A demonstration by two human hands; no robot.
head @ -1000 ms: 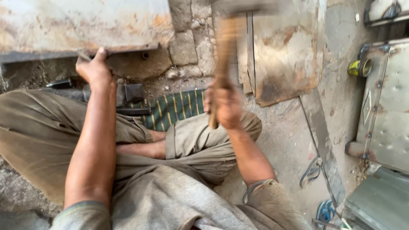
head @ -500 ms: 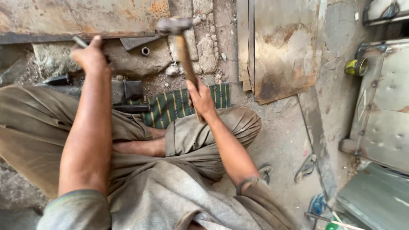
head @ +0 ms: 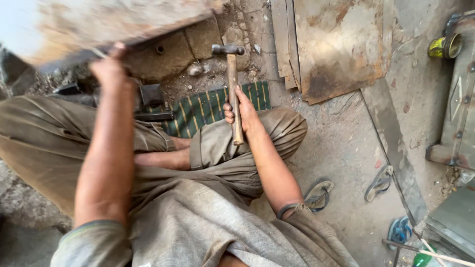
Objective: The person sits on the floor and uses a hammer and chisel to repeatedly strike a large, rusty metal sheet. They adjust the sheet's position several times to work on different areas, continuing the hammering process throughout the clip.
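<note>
Centrally, right hand (head: 243,112) wrapped around hammer (head: 232,84) handle; upper left, left hand (head: 110,66) clasps blurred metal sheet (head: 109,22) edge.

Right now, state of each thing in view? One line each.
left hand: gripping the edge of the metal sheet
metal sheet: tilted, blurred
right hand: closed on the hammer's wooden handle
hammer: upright, head up, above the striped mat
striped mat: flat on the ground
yellow can: lying on its side
rusty plate: flat on the ground
</note>
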